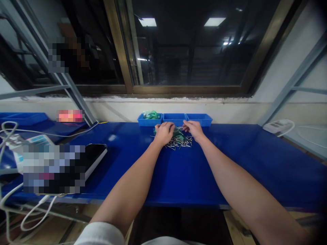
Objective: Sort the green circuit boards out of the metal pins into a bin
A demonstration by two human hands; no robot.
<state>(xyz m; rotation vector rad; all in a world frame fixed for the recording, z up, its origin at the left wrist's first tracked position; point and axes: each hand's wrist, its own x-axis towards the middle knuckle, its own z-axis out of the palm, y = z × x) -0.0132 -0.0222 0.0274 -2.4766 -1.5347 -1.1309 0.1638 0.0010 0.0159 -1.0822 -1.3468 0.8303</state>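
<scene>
A loose pile of thin silvery metal rods (178, 142), perhaps rivets or pins, lies on the blue table with green pieces (178, 133) among them. My left hand (164, 133) rests at the pile's left side, fingers curled down and their tips hidden. Beside the pile on the right is my right hand (194, 129), its thumb and fingers pressed together. Whatever sits in either hand is too small or too covered to make out. Just behind stand three joined blue bins; the left bin (143, 123) holds green pieces in clear plastic.
The blue table (178, 183) runs along a wall under a dark window. A tablet-like device (95, 153) with white cables (38, 223) lies at the left. A white power strip (277, 126) sits at the right back. Grey metal posts (76, 98) rise at both sides.
</scene>
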